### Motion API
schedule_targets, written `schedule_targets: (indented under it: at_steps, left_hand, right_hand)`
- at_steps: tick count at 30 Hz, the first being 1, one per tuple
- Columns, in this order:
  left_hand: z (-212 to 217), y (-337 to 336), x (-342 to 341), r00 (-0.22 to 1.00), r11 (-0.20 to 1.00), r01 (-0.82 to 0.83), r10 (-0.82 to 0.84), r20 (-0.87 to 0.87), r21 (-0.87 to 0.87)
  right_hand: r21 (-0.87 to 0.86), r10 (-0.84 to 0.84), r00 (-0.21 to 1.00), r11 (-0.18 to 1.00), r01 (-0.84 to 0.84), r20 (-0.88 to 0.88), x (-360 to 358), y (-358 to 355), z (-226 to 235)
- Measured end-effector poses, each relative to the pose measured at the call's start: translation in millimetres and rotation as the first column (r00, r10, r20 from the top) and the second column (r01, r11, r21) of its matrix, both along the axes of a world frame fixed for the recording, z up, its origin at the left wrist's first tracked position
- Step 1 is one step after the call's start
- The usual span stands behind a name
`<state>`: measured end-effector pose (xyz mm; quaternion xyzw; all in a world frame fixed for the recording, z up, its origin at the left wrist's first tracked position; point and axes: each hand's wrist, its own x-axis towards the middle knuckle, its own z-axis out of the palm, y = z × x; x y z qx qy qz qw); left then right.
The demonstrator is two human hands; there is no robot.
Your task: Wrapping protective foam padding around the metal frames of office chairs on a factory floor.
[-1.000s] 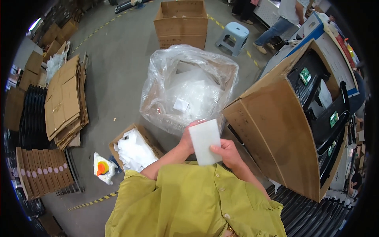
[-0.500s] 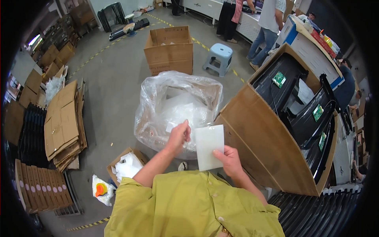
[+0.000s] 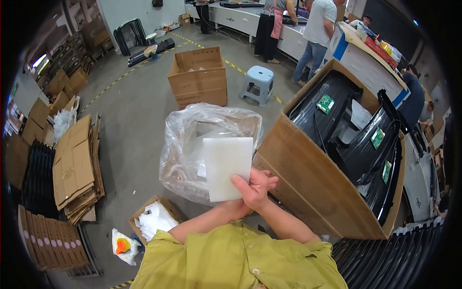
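My right hand (image 3: 254, 196) grips a white foam sheet (image 3: 227, 159) by its lower right edge, thumb across its front. The sheet stands nearly upright before me. My left hand (image 3: 236, 209) crosses behind the right wrist, so most of it is hidden. Curled fingertips show right of the sheet, and I cannot tell which hand they belong to. Beyond the sheet is an open box lined with a clear plastic bag (image 3: 180, 180), with whitish packing sheets inside.
On the right stands a large carton (image 3: 308, 178) of black panels with green circuit boards (image 3: 326, 103). Ahead are another open carton (image 3: 199, 86) and a blue stool (image 3: 259, 84). Flattened cardboard (image 3: 72, 168) leans at left; a small box (image 3: 156, 219) sits near my left arm. People stand at far benches.
My left hand has moved right and down, from over the bag-lined box to behind my right wrist. The sheet and right hand have shifted left. The whole view has shifted slightly.
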<state>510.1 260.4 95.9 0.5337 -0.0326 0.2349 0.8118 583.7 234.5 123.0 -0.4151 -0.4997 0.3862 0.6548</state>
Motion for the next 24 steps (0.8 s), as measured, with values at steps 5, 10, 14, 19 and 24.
schedule_targets:
  at_steps: [5,10,14,19,24]
  left_hand:
    - [-7.6,28.0,-42.0,0.995,0.44,0.051,0.056,0.083,-0.897]
    - [2.3,63.5,-45.5,0.966,0.878,-0.179,0.242,0.089,-0.443]
    - [-3.0,92.3,-59.0,0.873,0.865,-0.418,0.467,0.139,-0.276]
    - [-11.8,112.0,-78.7,0.862,0.816,-0.492,0.505,-0.041,-0.304]
    - [-22.2,120.4,-82.8,0.834,0.776,-0.552,0.5,-0.235,-0.307]
  right_hand:
    - [-0.076,0.06,0.991,0.995,-0.069,-0.117,-7.2,8.3,-2.7]
    - [0.041,0.16,0.978,0.987,-0.156,-0.131,-58.7,24.0,-0.5]
    - [-0.075,0.152,0.976,0.983,-0.165,-0.158,-86.9,66.0,7.3]
    - [-0.123,-0.125,0.971,0.987,0.101,-0.205,-108.1,123.1,0.4]
    - [-0.128,-0.275,0.951,0.958,0.258,-0.139,-105.8,149.9,9.0]
